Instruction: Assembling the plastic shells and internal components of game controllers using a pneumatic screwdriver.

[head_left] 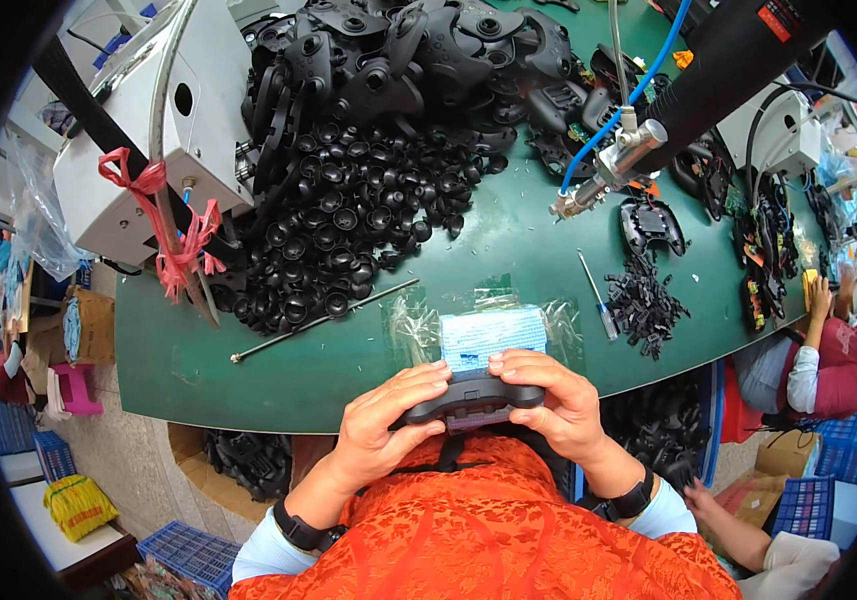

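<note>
Between my two hands is a black game controller shell (475,397), held level at the near edge of the green table. My left hand (388,415) grips its left end, fingers over the top and thumb below. The right end sits in my right hand (558,400), held the same way. Just beyond the controller lies a light blue cloth pad (493,335), with clear tape on the table around it. The underside of the controller is hidden from view.
Small black cup-shaped parts (348,210) lie heaped beyond my left hand, with controller shells (378,80) piled behind. A thin metal rod (323,320), a screwdriver (598,300) and small black pieces (646,305) lie nearer. An air-driven tool (608,170) hangs over the table. A co-worker (828,360) sits at right.
</note>
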Demonstrator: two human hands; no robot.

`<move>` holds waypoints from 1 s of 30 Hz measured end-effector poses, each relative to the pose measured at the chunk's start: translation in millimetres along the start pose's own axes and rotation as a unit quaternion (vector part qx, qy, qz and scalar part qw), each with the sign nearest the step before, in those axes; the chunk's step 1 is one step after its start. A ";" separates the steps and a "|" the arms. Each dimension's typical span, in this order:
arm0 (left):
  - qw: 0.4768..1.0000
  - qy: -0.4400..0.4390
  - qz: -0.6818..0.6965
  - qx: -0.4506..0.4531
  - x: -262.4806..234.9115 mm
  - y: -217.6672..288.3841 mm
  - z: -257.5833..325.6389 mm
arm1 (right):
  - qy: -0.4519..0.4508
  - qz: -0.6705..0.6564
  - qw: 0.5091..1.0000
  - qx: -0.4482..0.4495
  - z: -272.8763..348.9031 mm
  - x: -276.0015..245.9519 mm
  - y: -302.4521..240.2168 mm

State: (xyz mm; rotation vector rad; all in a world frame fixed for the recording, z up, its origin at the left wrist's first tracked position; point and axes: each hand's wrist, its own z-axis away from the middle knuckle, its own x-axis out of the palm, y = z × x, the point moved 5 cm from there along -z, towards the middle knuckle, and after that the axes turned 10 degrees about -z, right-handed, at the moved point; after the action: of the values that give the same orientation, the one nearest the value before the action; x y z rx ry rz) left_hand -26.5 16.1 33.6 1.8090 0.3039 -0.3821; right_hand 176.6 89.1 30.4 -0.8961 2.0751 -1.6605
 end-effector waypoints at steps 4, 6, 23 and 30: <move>1.000 0.017 -0.008 0.009 -1.2 -0.8 0.6 | 0.012 -0.005 1.000 0.007 -2.3 2.7 -1.8; 1.000 0.022 -0.005 0.008 -4.8 0.8 0.2 | 0.010 -0.001 1.000 0.015 -2.3 3.5 -4.6; 0.977 0.065 -0.147 -0.142 -22.7 -39.9 -50.6 | 0.023 0.206 0.944 0.258 -32.3 12.7 40.0; 0.970 0.032 -0.216 -0.110 -31.1 -55.1 -71.1 | -0.081 0.203 0.919 0.329 -48.6 5.1 39.1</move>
State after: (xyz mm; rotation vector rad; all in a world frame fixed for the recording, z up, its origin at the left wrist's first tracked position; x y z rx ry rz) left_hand -69.6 98.9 15.3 1.5324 0.7629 -0.5699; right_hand 132.7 126.7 6.4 -0.3311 1.3165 -1.7832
